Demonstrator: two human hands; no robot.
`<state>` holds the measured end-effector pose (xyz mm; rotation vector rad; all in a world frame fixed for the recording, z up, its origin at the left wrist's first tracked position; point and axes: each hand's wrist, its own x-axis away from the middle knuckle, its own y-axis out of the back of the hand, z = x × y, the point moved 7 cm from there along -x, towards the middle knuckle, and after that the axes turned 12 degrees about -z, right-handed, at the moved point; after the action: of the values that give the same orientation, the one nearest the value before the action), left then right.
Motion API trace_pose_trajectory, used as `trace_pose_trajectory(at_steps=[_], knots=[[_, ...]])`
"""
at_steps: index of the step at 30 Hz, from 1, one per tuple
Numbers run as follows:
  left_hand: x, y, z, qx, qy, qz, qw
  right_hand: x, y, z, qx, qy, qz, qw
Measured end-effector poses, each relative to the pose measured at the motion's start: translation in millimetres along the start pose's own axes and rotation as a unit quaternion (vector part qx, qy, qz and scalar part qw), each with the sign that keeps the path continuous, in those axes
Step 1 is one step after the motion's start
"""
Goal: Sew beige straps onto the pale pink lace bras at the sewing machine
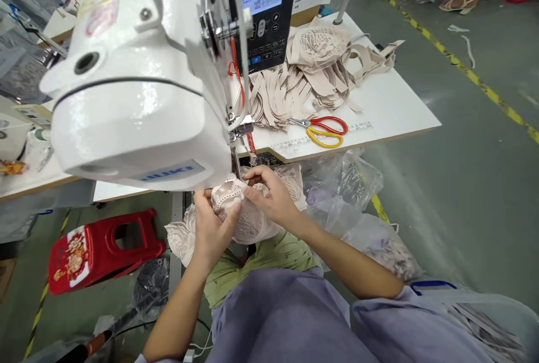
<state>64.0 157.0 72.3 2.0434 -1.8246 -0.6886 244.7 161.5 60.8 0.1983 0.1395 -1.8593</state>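
A beige lace bra piece (pixel 248 223) lies under the needle of a white sewing machine (pixel 135 82). My left hand (pixel 210 228) grips the lace on its left side, fingers curled over the padded cup. My right hand (pixel 269 194) pinches the fabric edge just right of the presser foot (pixel 240 127). Both hands press the piece together right below the needle. More lace hangs down over my lap.
A pile of beige straps and lace cups (pixel 311 77) lies on the white table (pixel 404 110), with red-and-yellow scissors (pixel 324 130) beside it. Plastic bags of fabric (pixel 357 206) sit to my right. A red stool (pixel 101 251) stands on the floor at left.
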Motion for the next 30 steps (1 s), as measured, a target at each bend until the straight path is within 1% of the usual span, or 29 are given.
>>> trace_pose_trajectory(at_steps=[6,10,13,16,18,20,22,24,28,30], knots=[[-0.1,0.2,3.3,0.011,-0.008,-0.003,1.000,-0.9,1.3,0.0,0.004,-0.009,0.005,1.000],[-1.0,3.2,7.1,0.009,-0.017,-0.008,1.000,-1.9,-3.6,0.8,0.025,-0.004,0.007,1.000],[0.1,7.0,8.1,0.024,-0.010,-0.017,1.000,-3.8,-9.8,-3.9,0.019,-0.052,0.004,0.998],[9.7,10.8,3.9,0.090,0.013,-0.021,0.996,-0.5,-9.6,-8.1,-0.042,-0.111,0.006,0.993],[21.4,10.9,-1.1,0.142,0.027,-0.007,0.989,7.6,-6.1,-10.1,-0.076,-0.148,0.039,0.985],[34.5,7.6,-5.2,0.183,0.043,0.025,0.982,19.3,2.4,-12.6,-0.083,-0.185,0.069,0.977],[45.9,1.5,-5.2,0.216,0.071,0.068,0.972,31.4,15.4,-14.7,-0.078,-0.218,0.067,0.970],[53.8,-7.1,-0.2,0.253,0.122,0.113,0.953,43.6,25.4,-15.1,-0.079,-0.248,0.060,0.964],[61.4,-23.1,13.4,0.326,0.263,0.182,0.890,63.8,28.1,-6.9,-0.092,-0.275,0.087,0.953],[62.4,-26.0,15.8,0.344,0.310,0.199,0.864,69.7,25.8,-0.9,-0.085,-0.269,0.103,0.954]])
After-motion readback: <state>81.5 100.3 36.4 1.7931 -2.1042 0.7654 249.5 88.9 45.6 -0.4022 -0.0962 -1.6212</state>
